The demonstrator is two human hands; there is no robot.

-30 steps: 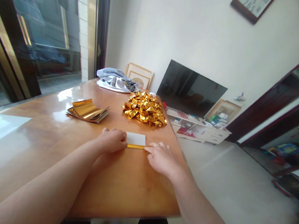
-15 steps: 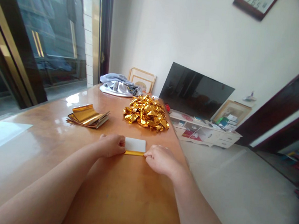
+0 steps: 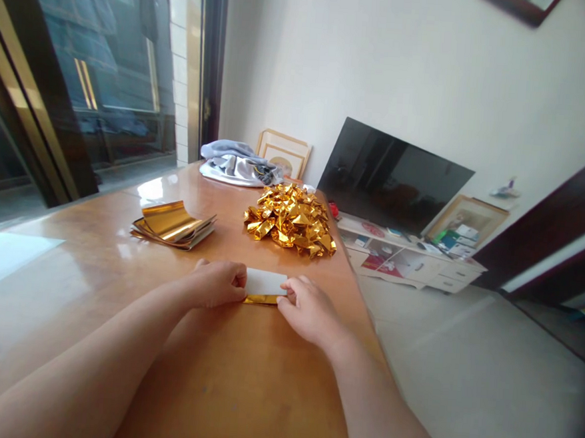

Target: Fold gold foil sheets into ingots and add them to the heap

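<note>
A sheet of gold foil paper (image 3: 265,282) lies white side up on the wooden table, its near edge folded over into a narrow gold strip. My left hand (image 3: 220,285) is closed on the sheet's left end, with the fingertips at the fold. At the right end, my right hand (image 3: 309,308) pinches the paper between thumb and forefinger. Beyond the hands sits a heap of folded gold foil pieces (image 3: 292,222). A stack of gold foil sheets (image 3: 174,225), the top one curling, lies farther left.
The glossy wooden table (image 3: 220,387) has its right edge beside my right forearm. Folded clothes (image 3: 239,165) lie at its far end. A television (image 3: 393,176) stands on a low white cabinet (image 3: 419,268) past the table. A pale sheet (image 3: 4,259) is at the left.
My right hand's fingers have lifted and now grip the right end of the paper, whose folded strip looks slightly raised. My left hand stays at the left end. The view has shifted slightly.
</note>
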